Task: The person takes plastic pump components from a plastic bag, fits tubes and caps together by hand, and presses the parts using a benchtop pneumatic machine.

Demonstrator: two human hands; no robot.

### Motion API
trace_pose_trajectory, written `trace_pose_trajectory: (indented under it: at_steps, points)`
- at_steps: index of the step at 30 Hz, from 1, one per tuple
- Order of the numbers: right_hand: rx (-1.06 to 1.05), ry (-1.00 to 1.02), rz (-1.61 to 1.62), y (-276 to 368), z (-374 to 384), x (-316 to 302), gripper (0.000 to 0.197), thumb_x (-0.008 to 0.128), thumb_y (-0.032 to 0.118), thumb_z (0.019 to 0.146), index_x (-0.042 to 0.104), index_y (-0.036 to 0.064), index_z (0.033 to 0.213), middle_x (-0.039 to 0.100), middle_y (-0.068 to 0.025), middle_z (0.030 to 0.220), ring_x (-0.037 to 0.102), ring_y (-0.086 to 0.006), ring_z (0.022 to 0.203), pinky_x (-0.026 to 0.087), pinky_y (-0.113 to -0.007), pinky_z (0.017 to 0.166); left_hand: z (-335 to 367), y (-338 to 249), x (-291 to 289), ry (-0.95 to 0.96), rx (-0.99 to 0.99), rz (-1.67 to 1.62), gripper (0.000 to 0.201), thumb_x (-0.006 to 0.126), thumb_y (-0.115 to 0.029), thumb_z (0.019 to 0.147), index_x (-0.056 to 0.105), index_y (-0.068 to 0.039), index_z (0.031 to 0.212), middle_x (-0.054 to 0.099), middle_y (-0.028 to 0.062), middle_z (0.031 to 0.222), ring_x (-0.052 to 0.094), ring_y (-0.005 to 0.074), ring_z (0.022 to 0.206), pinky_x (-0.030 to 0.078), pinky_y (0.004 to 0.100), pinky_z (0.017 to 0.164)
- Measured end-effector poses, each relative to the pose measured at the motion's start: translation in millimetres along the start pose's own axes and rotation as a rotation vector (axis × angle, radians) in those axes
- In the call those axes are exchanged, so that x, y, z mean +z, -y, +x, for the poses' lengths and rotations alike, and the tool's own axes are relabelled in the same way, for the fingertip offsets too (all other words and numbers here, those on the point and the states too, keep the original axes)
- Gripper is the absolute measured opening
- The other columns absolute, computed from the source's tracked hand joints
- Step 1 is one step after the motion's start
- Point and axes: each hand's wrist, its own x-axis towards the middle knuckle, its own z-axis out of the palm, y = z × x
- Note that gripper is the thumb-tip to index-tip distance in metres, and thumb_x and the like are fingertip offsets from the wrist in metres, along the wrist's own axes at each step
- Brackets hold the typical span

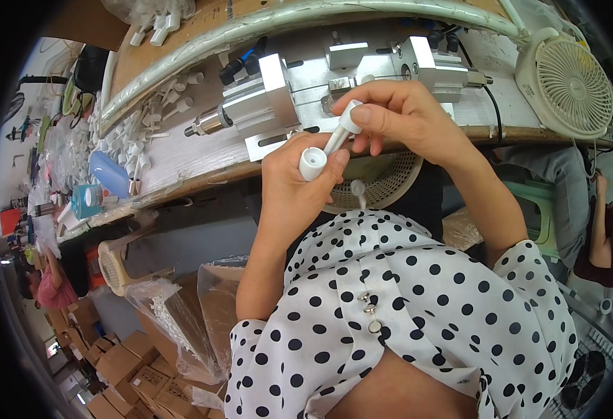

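My left hand [294, 192] grips a white plastic cap-shaped piece [312, 165] at chest height, just in front of the bench edge. My right hand [398, 119] pinches a slim white plastic stem [342, 129] whose lower end meets that cap piece. Both hands hover in front of a metal press fixture [334, 77] of aluminium blocks and a cylinder mounted on the workbench [180, 157]. Below the hands sits a cream perforated basket [390, 178], and a small white part [357, 188] shows in it.
Several loose white plastic parts [139, 133] lie on the bench to the left, beside a blue bottle [109, 174]. A small cream fan [568, 84] stands at the right. Clear bags of white parts [180, 314] and cardboard boxes [132, 370] sit lower left. Other people work at both sides.
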Motion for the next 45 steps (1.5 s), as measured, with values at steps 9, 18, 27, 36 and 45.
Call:
trace_pose_trajectory:
  at_steps: [9, 18, 27, 36, 45]
  points:
    - [-0.527, -0.255, -0.537, 3.9, -10.3, -14.5, 0.028, 0.066, 0.004, 0.071, 0.061, 0.0023, 0.098, 0.061, -0.0079, 0.088, 0.059, -0.0175, 0.084, 0.049, -0.029, 0.071, -4.0, 3.2, -10.5, -0.033, -0.134, -0.294, 0.025, 0.055, -0.016, 0.086, 0.054, 0.005, 0.1, 0.059, 0.0114, 0.073, 0.059, 0.0135, 0.057, 0.044, 0.0192, 0.038]
    - [-0.864, -0.225, -1.203, -38.7, 9.9, -13.6, 0.033, 0.069, 0.003, 0.058, 0.061, 0.0036, 0.09, 0.058, -0.0095, 0.09, 0.058, -0.0276, 0.094, 0.047, -0.039, 0.078, -3.0, 8.0, -7.4, -0.067, -0.16, -0.474, 0.025, 0.057, -0.017, 0.085, 0.053, 0.004, 0.099, 0.06, 0.0161, 0.082, 0.062, 0.0195, 0.069, 0.052, 0.0253, 0.05]
    - [-0.807, -0.159, -1.207, -16.8, 11.4, -10.9, 0.019, 0.063, 0.01, 0.065, 0.059, 0.0015, 0.081, 0.055, -0.0091, 0.08, 0.056, -0.025, 0.075, 0.046, -0.035, 0.071, -0.5, 7.6, -6.0, -0.063, -0.165, -0.44, 0.027, 0.055, -0.015, 0.085, 0.053, 0.006, 0.104, 0.06, 0.0164, 0.09, 0.064, 0.0224, 0.076, 0.056, 0.0273, 0.059]
    - [-0.277, -0.28, -0.317, -8.5, -2.9, 9.4, 0.037, 0.074, 0.023, 0.063, 0.061, 0.005, 0.093, 0.056, -0.008, 0.078, 0.054, -0.0222, 0.067, 0.045, -0.029, 0.059, 0.2, 1.8, 3.0, 0.085, 0.011, -0.059, 0.027, 0.055, -0.012, 0.086, 0.053, 0.006, 0.105, 0.06, 0.015, 0.096, 0.063, 0.0224, 0.083, 0.055, 0.0302, 0.069]
    - [-0.985, -0.436, -1.121, -37.7, -16.8, 20.4, 0.028, 0.068, 0.015, 0.059, 0.06, 0.0108, 0.086, 0.058, -0.0005, 0.083, 0.056, -0.0188, 0.085, 0.041, -0.031, 0.073, 9.1, 4.3, 22.7, 0.062, -0.203, -0.903, 0.031, 0.05, -0.021, 0.09, 0.046, -0.001, 0.114, 0.058, 0.0099, 0.098, 0.057, 0.0131, 0.085, 0.05, 0.0262, 0.069]
